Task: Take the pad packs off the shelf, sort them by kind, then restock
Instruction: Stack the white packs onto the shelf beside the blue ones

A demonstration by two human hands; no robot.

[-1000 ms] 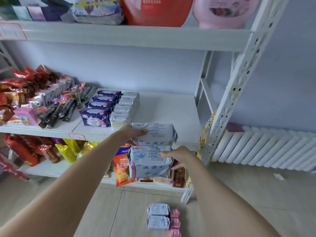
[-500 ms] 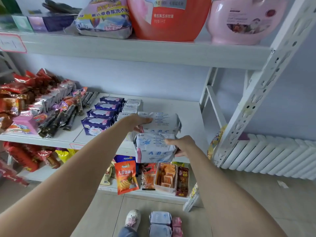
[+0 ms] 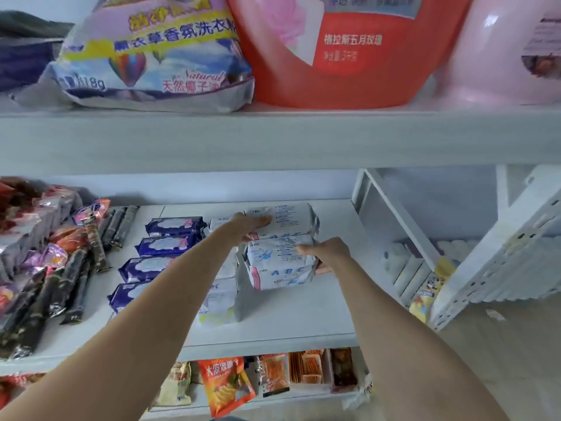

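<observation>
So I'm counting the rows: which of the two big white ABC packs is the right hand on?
The nearer ABC pack, in front. The right hand grips its right end; the left hand rests on the farther ABC pack.

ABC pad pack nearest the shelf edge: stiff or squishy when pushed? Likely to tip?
The front ABC pack is probably soft: its film wrapper looks creased and rounded. It is likely light for its bulk. It stands on a narrow side, so it may topple without the right hand bracing it.
</observation>
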